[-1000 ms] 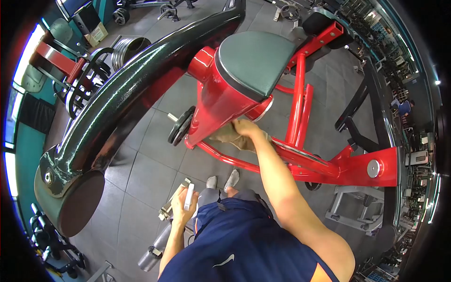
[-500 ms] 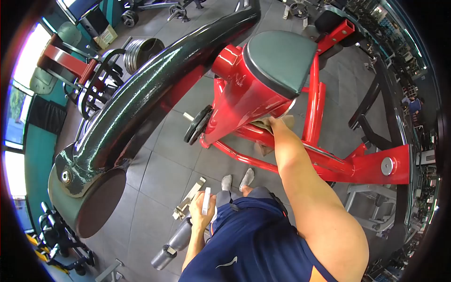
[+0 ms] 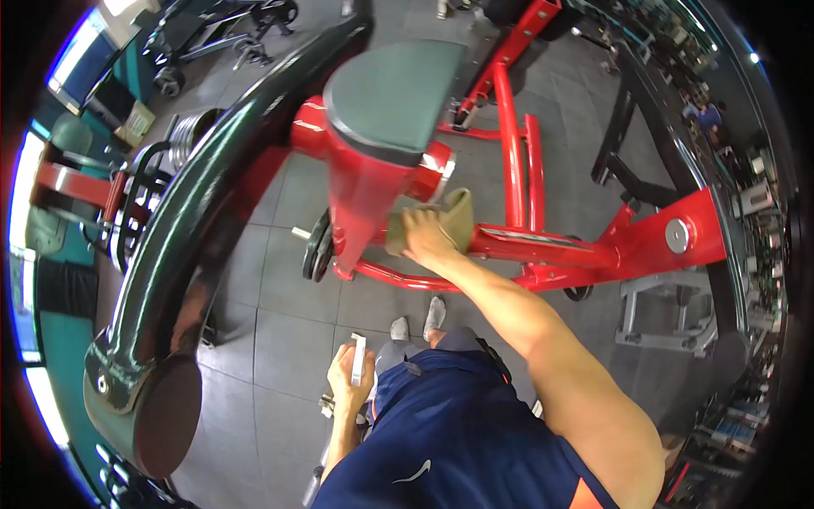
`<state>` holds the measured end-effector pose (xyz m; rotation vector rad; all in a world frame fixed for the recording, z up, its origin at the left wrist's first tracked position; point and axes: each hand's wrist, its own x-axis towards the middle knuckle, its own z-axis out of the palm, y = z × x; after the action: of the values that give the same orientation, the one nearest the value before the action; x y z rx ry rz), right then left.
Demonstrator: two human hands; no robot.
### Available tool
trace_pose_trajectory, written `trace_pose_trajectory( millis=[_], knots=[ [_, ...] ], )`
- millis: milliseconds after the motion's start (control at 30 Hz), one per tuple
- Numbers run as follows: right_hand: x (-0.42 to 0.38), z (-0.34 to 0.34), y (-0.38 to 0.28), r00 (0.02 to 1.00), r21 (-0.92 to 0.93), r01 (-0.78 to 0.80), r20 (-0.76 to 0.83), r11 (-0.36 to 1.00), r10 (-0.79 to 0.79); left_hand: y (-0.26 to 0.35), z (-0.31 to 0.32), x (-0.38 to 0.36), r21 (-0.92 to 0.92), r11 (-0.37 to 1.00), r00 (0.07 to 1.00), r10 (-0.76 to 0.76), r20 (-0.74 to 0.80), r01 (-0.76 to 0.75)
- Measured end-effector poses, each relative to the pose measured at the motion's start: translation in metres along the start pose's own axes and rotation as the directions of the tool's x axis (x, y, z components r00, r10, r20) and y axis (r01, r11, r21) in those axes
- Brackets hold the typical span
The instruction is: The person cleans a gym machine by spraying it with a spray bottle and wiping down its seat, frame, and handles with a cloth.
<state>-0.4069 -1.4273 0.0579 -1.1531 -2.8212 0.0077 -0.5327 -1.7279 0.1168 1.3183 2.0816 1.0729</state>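
Observation:
My right hand [image 3: 426, 235] presses an olive-green cloth [image 3: 458, 222] against the red frame [image 3: 543, 246] of a gym machine, its fingers over the folded fabric. Just above the hand, the machine's dark green pad [image 3: 394, 97] sits on a red upright [image 3: 365, 187]. Low at my left side, my left hand [image 3: 347, 373] is wrapped round a slim white object [image 3: 359, 360] whose kind does not show. A long glossy black arm [image 3: 229, 161] of the machine curves past on the left, ending in a round pad [image 3: 165, 416].
Weight plates [image 3: 318, 248] hang on a peg left of the upright. Another red machine with stacked plates [image 3: 191, 136] stands further left. Black and red beams [image 3: 670, 220] reach to the right. Grey floor tiles [image 3: 292, 352] lie below, and a person [image 3: 705, 117] is far off at right.
My right hand has come out from behind the red upright, bringing the cloth into fuller view on the frame. My left hand still holds the white object. The view has shifted.

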Motion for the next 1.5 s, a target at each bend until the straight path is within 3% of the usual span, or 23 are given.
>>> trace_pose_trajectory(
  millis=[67, 133, 233, 333, 367, 400, 467, 500, 567, 733, 833, 867, 900, 967, 1067, 1100, 1133, 1167, 1267, 1300, 1333, 1400, 1500],
  knots=[
    [0.050, -0.050, -0.017, 0.794, 0.191, -0.243, 0.603, 0.951, 0.082, 0.004, 0.004, 0.002, 0.011, 1.000, 0.998, 0.024, 0.059, -0.024],
    [0.073, -0.073, -0.026, 0.676, 0.201, -0.233, 0.737, 0.951, 0.010, 0.013, 0.008, 0.011, 0.029, 0.996, 0.993, 0.076, 0.094, -0.079],
    [0.029, -0.042, -0.037, 0.975, 0.269, -0.128, 0.213, 0.955, 0.070, 0.015, 0.008, 0.017, 0.025, 0.993, 0.979, 0.111, 0.173, -0.117],
    [-0.015, -0.016, -0.052, 0.935, 0.246, 0.005, -0.344, 0.969, 0.083, 0.025, 0.014, 0.025, 0.026, 0.992, 0.979, 0.118, 0.166, -0.124],
    [-0.032, -0.016, -0.059, 0.938, 0.425, -0.007, -0.310, 0.905, 0.153, 0.025, 0.012, 0.026, 0.037, 0.991, 0.979, 0.117, 0.167, -0.125],
    [-0.046, -0.018, -0.068, 0.940, 0.586, -0.017, -0.268, 0.810, 0.213, 0.025, 0.011, 0.027, 0.038, 0.992, 0.980, 0.110, 0.164, -0.117],
    [-0.065, 0.008, -0.099, 0.841, 0.938, -0.094, -0.104, 0.334, 0.530, 0.021, 0.012, 0.023, 0.032, 0.995, 0.983, 0.090, 0.159, -0.096],
    [-0.057, 0.005, -0.105, 0.743, 0.922, -0.342, 0.385, -0.183, 0.548, 0.012, 0.013, 0.020, 0.050, 0.995, 0.983, 0.073, 0.167, -0.082],
    [-0.025, 0.002, -0.121, 0.506, 0.523, -0.362, 0.806, -0.772, 0.308, 0.012, 0.008, 0.017, 0.060, 0.995, 0.980, 0.064, 0.187, -0.077],
    [-0.003, 0.005, -0.133, 0.603, 0.242, 0.106, 0.756, -0.965, 0.256, 0.009, -0.002, 0.012, 0.085, 0.988, 0.974, 0.110, 0.196, -0.129],
    [-0.059, 0.008, -0.085, 0.807, 0.263, 0.261, 0.469, -0.929, 0.359, 0.004, -0.006, 0.010, 0.109, 0.994, 0.986, 0.011, 0.166, -0.030],
    [-0.078, 0.002, -0.062, 0.760, 0.219, 0.296, 0.535, -0.930, 0.368, 0.006, -0.009, 0.009, 0.105, 0.994, 0.985, -0.006, 0.171, -0.012],
    [-0.098, -0.018, -0.037, 0.652, 0.286, 0.288, 0.640, -0.914, 0.406, 0.006, -0.010, 0.008, 0.121, 0.992, 0.984, -0.003, 0.176, -0.019],
    [-0.130, -0.032, 0.001, 0.438, 0.654, 0.509, 0.362, -0.559, 0.823, -0.006, -0.006, 0.009, 0.111, 0.994, 0.984, 0.003, 0.179, -0.023],
    [-0.190, -0.033, 0.062, 0.175, 0.930, 0.265, 0.214, -0.256, 0.961, -0.006, -0.006, 0.015, 0.108, 0.992, 0.977, 0.039, 0.209, -0.062],
    [-0.193, -0.055, 0.068, 0.067, 0.994, 0.021, 0.105, -0.107, 0.992, -0.004, -0.004, 0.020, 0.112, 0.989, 0.973, 0.064, 0.223, -0.091],
    [-0.200, -0.042, 0.087, 0.076, 0.999, -0.047, -0.002, 0.005, 0.997, -0.002, -0.002, 0.024, 0.117, 0.986, 0.967, 0.091, 0.236, -0.121],
    [-0.203, -0.027, 0.100, 0.223, 0.987, -0.135, -0.056, 0.088, 0.973, 0.001, -0.001, 0.029, 0.099, 0.985, 0.961, 0.112, 0.253, -0.141],
    [-0.136, 0.026, 0.063, 0.186, 0.621, -0.586, -0.522, 0.520, 0.833, 0.015, 0.006, 0.044, 0.051, 0.976, 0.933, 0.188, 0.306, -0.213],
    [-0.117, 0.031, 0.036, 0.362, 0.465, -0.634, -0.527, 0.617, 0.769, 0.021, 0.009, 0.048, 0.046, 0.971, 0.924, 0.210, 0.319, -0.236],
    [-0.093, 0.028, 0.013, 0.354, 0.611, -0.561, -0.433, 0.558, 0.829, 0.025, 0.012, 0.053, 0.043, 0.965, 0.915, 0.229, 0.332, -0.257],
    [-0.088, -0.010, -0.031, 0.688, 0.446, -0.540, -0.253, 0.713, 0.680, 0.031, 0.018, 0.061, -0.002, 0.953, 0.891, 0.285, 0.354, -0.304],
    [-0.110, -0.019, -0.018, 0.798, 0.361, -0.448, -0.251, 0.818, 0.548, 0.049, 0.035, 0.074, -0.025, 0.894, 0.805, 0.415, 0.424, -0.447]
  ],
)
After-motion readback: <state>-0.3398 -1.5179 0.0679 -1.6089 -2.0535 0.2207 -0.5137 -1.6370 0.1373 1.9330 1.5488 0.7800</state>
